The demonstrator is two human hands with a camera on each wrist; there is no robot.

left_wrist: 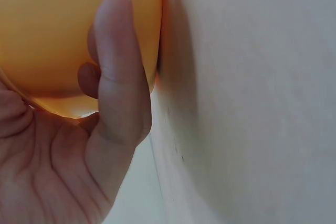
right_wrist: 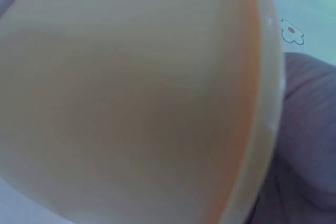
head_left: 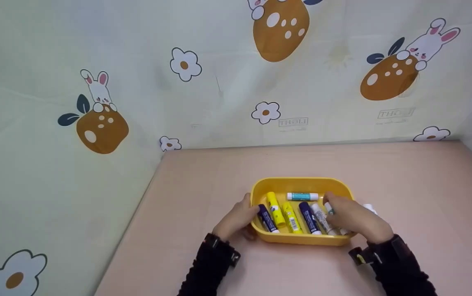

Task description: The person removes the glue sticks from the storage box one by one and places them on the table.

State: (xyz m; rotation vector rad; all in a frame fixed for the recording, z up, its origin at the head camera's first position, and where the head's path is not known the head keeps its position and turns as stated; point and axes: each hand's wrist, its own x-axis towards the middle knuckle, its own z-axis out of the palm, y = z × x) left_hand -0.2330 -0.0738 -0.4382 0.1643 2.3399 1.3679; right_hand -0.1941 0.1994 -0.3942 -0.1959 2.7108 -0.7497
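1. The left hand [head_left: 238,216] grips the yellow tray [head_left: 301,239] at its left end; the tray's long axis runs left to right.
2. The right hand [head_left: 351,216] reaches into the right end, over a white-and-green stick [head_left: 329,209]; whether it grips cannot be told.
3. Inside, purple sticks [head_left: 310,218] and yellow sticks [head_left: 276,209] slant, far ends leftward; the purple ones' white ends point nearward.
4. Behind, a teal-and-white stick [head_left: 302,197] lies crosswise.

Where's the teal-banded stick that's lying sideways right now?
In the head view, the teal-banded stick lies inside the yellow tray near its far wall, just left of the right hand.
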